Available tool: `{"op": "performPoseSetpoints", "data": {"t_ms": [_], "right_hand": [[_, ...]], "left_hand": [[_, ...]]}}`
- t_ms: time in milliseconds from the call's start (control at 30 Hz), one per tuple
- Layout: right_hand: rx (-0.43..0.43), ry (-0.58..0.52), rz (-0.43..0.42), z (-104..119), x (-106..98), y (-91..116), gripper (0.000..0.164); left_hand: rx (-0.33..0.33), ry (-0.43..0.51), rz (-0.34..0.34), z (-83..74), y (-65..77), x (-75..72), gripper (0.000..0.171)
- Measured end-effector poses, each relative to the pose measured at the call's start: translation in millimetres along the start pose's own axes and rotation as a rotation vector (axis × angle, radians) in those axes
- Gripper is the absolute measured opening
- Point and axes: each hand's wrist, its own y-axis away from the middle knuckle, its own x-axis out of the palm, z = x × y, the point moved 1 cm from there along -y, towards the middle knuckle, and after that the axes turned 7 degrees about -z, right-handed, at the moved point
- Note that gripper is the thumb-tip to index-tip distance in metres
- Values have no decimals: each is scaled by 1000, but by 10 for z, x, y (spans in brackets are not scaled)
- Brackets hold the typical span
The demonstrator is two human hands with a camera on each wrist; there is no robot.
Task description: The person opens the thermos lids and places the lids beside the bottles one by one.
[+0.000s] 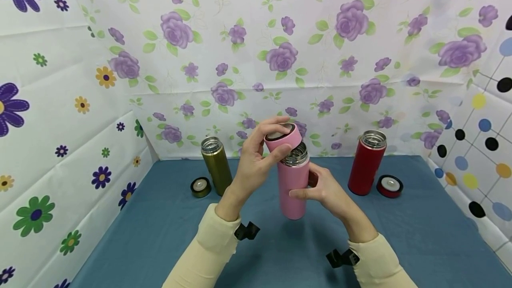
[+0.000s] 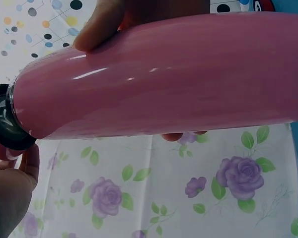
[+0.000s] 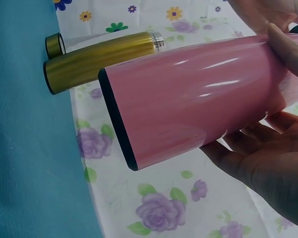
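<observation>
A pink thermos bottle [image 1: 294, 188] stands near upright in the middle of the head view, its steel mouth showing. My right hand [image 1: 326, 190] grips its body from the right, thumb across the front. With my left hand [image 1: 258, 154] I hold the pink lid [image 1: 285, 138] by its rim, tilted at the bottle's mouth; whether they touch at the back is hard to tell. The left wrist view shows the lid's dark ring [image 2: 12, 121] against the bottle's top end. In the right wrist view the bottle's black base [image 3: 118, 119] is off any surface.
At the left stands an open olive-gold thermos [image 1: 218, 168] with its lid [image 1: 201, 187] beside it. An open red thermos [image 1: 367, 163] and its lid [image 1: 390, 186] are at the right. Blue cloth [image 1: 160, 234] covers the table; flowered sheets [image 1: 240, 57] hang around it.
</observation>
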Motion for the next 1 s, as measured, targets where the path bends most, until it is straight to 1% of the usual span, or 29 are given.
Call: {"op": "performPoseSetpoints", "data": {"t_ms": [67, 167, 267, 400, 567, 700, 833, 1000], "right_hand": [[-4, 0, 0, 1, -2, 2, 67], [-3, -1, -1, 3, -4, 2, 67], [2, -1, -5, 3, -2, -2, 67], [7, -3, -7, 2, 1, -6, 67], [2, -3, -8, 4, -5, 2, 66], [3, 2, -14, 4, -9, 1, 65], [7, 4, -21, 3, -12, -1, 64], [4, 9, -29, 4, -25, 3, 64]], "left_hand": [[5, -4, 2, 1, 2, 1, 50], [6, -37, 7, -5, 2, 1, 52], [-7, -69, 9, -16, 5, 3, 52], [-24, -81, 5, -23, 9, 7, 51], [-22, -44, -6, -15, 10, 7, 49], [-35, -5, -45, -18, 10, -7, 53], [-43, -8, -75, -26, 16, -30, 57], [-24, -12, -68, -27, 22, -59, 58]]}}
